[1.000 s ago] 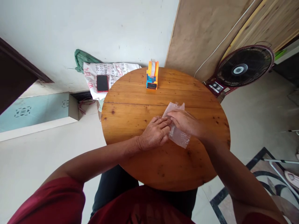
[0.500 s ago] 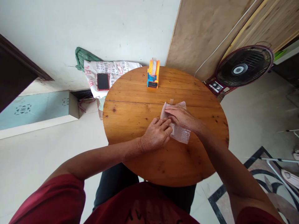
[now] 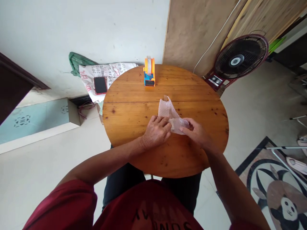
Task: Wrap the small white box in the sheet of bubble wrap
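Observation:
A sheet of pinkish bubble wrap (image 3: 166, 108) lies on the round wooden table (image 3: 129, 118), with its right side folded up. My right hand (image 3: 195, 131) pinches that right edge between thumb and fingers. Bent over the left part of the sheet, my left hand (image 3: 157, 131) presses its fingertips down on the wrap; whether anything lies under them is hidden. A short strip of tape (image 3: 165, 97) sticks out at the sheet's far edge. Further back on the table stands an orange and blue tape dispenser (image 3: 149, 75) with a roll in it.
Beyond the table's left edge, a phone (image 3: 100, 85) rests on a printed white sack (image 3: 87, 76) beside a green bag (image 3: 79, 62). A dark red fan (image 3: 236, 60) stands at the back right. The wall is close behind the table.
My right hand has moved from lying flat on the wrap to its right edge, lifting and folding that side over. My left hand keeps pressing. The camera view has shifted slightly.

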Demonstrator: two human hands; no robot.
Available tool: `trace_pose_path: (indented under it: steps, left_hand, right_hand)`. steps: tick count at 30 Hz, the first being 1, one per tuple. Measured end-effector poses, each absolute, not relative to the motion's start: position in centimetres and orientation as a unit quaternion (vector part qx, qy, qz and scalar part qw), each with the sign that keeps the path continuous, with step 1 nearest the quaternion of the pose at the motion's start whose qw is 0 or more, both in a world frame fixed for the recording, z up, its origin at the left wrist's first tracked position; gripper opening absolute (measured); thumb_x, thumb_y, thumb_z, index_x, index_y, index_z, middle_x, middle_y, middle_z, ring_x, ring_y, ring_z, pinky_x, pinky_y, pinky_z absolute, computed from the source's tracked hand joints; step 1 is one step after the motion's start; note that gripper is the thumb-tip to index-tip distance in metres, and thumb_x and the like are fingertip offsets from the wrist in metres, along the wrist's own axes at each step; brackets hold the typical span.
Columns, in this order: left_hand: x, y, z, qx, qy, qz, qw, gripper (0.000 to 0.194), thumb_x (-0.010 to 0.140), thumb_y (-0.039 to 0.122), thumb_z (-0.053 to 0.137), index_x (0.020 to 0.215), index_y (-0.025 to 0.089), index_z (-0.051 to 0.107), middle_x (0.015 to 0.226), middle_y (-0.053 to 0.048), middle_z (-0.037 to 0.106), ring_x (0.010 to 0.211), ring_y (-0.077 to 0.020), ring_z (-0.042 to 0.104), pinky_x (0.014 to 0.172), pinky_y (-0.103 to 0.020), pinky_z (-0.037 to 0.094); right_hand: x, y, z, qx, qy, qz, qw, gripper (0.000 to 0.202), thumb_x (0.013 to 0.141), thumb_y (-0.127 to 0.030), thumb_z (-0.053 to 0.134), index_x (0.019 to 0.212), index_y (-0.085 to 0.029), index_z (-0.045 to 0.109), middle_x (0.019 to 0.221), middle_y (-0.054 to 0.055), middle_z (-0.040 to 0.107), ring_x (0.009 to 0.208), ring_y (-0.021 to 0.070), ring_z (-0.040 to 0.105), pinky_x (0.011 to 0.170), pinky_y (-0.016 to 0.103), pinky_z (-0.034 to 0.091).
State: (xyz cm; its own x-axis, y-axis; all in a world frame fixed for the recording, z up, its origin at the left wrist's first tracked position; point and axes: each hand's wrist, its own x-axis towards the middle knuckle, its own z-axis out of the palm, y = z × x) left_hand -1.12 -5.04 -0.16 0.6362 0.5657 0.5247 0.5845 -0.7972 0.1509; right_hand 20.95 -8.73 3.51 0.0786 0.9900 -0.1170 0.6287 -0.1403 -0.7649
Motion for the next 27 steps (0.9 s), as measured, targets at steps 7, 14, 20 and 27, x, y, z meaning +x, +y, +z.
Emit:
trace_pose_path:
  steps: [7,14,20,27]
  left_hand:
    - [-1.3,-4.8,-0.5,-0.901,-0.309,-0.303,0.002,0.022,0.093,0.023,0.05,0.096,0.016,0.07,0.124,-0.014,0.069,0.105,-0.0273,0.063,0.087,-0.045,0.043]
    - [-1.3,-4.7,-0.5,-0.903,-0.305,-0.304,0.006,0.02,0.093,0.023,0.051,0.097,0.016,0.069,0.124,-0.013,0.069,0.105,-0.0268,0.062,0.088,-0.044,0.042]
    - [-1.2,-4.7,-0.4,-0.905,-0.304,-0.297,-0.015,0.021,0.092,0.023,0.051,0.098,0.015,0.07,0.125,-0.015,0.067,0.108,-0.0288,0.06,0.091,-0.047,0.043]
    - [-1.3,-4.6,-0.4,-0.894,-0.294,-0.338,0.007,0.017,0.09,0.021,0.055,0.093,0.017,0.071,0.13,-0.013,0.065,0.119,-0.0317,0.054,0.092,-0.049,0.043]
  right_hand:
    - [19.8,-8.1,4.3,-0.684,-0.555,0.386,0.274,0.035,0.08,-0.048,0.061,0.098,-0.019,0.07,0.078,0.003,0.069,0.065,0.0188,0.06,0.056,0.031,0.047]
    - [20.2,-6.9,2.6,-0.691,-0.584,0.335,0.263,0.027,0.075,-0.047,0.062,0.074,-0.02,0.065,0.063,-0.002,0.056,0.059,0.0151,0.048,0.054,0.028,0.036]
    - [19.4,-6.7,1.7,-0.713,-0.59,0.262,0.275,0.03,0.073,-0.048,0.059,0.061,-0.023,0.05,0.058,-0.005,0.042,0.057,0.013,0.038,0.053,0.028,0.028]
    - [18.2,-6.8,1.9,-0.739,-0.584,0.19,0.277,0.027,0.07,-0.046,0.057,0.058,-0.024,0.047,0.054,-0.004,0.044,0.055,0.0132,0.04,0.053,0.028,0.028]
